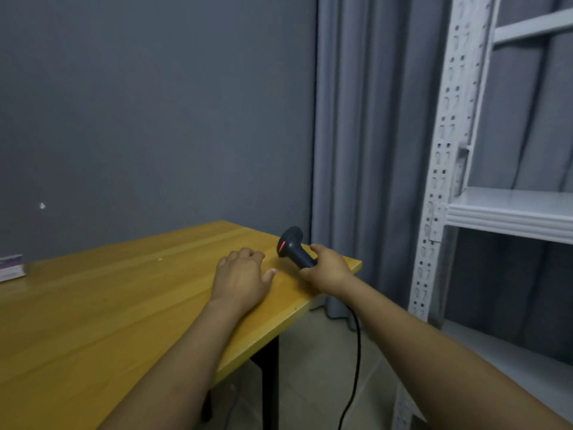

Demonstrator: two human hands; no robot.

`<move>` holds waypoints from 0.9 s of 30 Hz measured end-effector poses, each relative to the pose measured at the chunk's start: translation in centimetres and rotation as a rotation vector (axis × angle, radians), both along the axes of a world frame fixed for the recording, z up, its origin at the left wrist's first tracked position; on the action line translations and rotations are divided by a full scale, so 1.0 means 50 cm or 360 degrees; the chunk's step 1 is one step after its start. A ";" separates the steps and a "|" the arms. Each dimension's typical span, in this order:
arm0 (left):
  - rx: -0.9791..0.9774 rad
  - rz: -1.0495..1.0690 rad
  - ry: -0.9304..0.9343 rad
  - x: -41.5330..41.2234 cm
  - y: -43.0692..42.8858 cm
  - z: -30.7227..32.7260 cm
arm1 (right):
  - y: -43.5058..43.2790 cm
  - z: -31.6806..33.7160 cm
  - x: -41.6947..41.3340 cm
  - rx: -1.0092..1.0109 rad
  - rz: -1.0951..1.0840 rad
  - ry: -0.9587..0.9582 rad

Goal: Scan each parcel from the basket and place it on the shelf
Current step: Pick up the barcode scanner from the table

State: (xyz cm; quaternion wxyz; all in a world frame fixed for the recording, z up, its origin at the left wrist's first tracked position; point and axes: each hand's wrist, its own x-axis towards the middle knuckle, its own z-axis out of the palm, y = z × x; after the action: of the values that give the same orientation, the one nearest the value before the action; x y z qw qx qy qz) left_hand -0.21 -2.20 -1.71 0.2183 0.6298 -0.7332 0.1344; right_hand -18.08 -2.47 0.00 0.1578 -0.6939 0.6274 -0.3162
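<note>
The right hand (328,270) is clenched around the grip of a dark grey handheld barcode scanner (293,245). It holds the scanner at the counter's far right corner, head tilted up and left, with a red bar lit on its face. A thin black cable (356,352) runs down from the grip past the counter edge toward six o'clock and out of view. The left hand (240,276) is released, lying palm-down on the yellow wooden counter (108,305) just to the nine o'clock side of the scanner and grasping nothing.

The white perforated-steel shelf (508,217) stands at three o'clock, and its visible boards are bare. No basket or parcel is in view. Only a small purple-and-white box (11,268) sits at the counter's nine o'clock edge, cut off by the frame, and I cannot tell whether it is one of the parcels.

Risks, as I judge them:
- The cable hangs close to the counter's black leg, so a wide swing toward the shelf could snag it and jerk the scanner from the grip.
- If the scanner were set down at that corner, it could slide off.
- The scanner points at nothing, so a trigger press now would log no code.
- A parcel shelved without a confirmed read would go unrecorded.
</note>
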 end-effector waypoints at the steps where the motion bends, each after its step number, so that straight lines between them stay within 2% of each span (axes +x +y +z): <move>1: -0.0050 -0.0044 -0.0026 -0.015 0.013 0.003 | 0.024 0.003 -0.016 -0.0013 -0.0012 -0.0101; 10: -0.0311 -0.0509 0.0106 -0.215 0.176 -0.008 | 0.318 -0.032 -0.216 -0.0139 -0.0347 -0.1059; 16: -0.0206 -0.0955 0.0182 -0.424 0.321 -0.070 | 0.584 -0.088 -0.384 -0.0186 -0.0594 -0.1481; 19: -0.0053 -0.1153 0.0249 -0.531 0.395 -0.124 | 0.699 -0.123 -0.454 -0.0247 -0.0759 -0.1646; 21: 0.0087 -0.1267 0.0310 -0.598 0.441 -0.167 | 0.763 -0.149 -0.502 -0.0284 -0.0922 -0.1644; 24: 0.0490 -0.1459 0.0476 -0.681 0.507 -0.229 | 0.838 -0.203 -0.575 -0.0334 -0.1166 -0.1590; 27: 0.0799 -0.1565 0.0473 -0.745 0.561 -0.282 | 0.889 -0.265 -0.643 -0.0302 -0.1429 -0.1544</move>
State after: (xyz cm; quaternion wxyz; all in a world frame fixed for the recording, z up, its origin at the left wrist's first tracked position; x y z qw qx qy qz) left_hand -37.44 25.85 -15.79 0.1997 0.2593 -0.9109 -0.2512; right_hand -50.22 41.96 -13.23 0.2134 -0.1552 0.6827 -0.6814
